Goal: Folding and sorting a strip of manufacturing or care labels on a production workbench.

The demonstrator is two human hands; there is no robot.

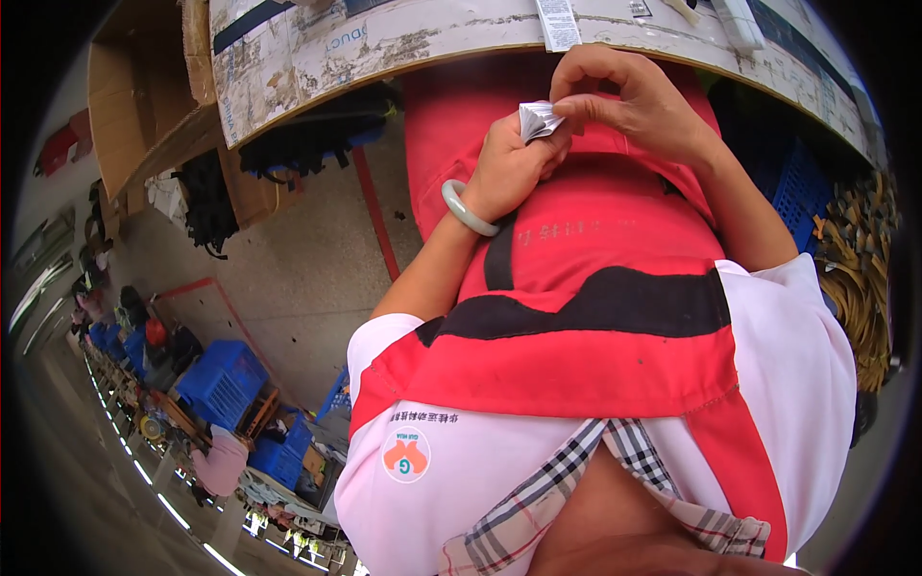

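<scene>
My left hand, with a pale green bangle on its wrist, is closed around a small bundle of folded white paper slips in front of my red apron. My right hand comes in from the right, and its fingertips pinch the top edge of the same bundle. Both hands are held just below the edge of the worktable. The lower part of the bundle is hidden inside my left fist.
The worktable top is worn, taped cardboard with a white label strip on it. A cardboard box and black straps lie at the upper left. Blue crates stand on the floor at left, and another blue crate and tan strips at right.
</scene>
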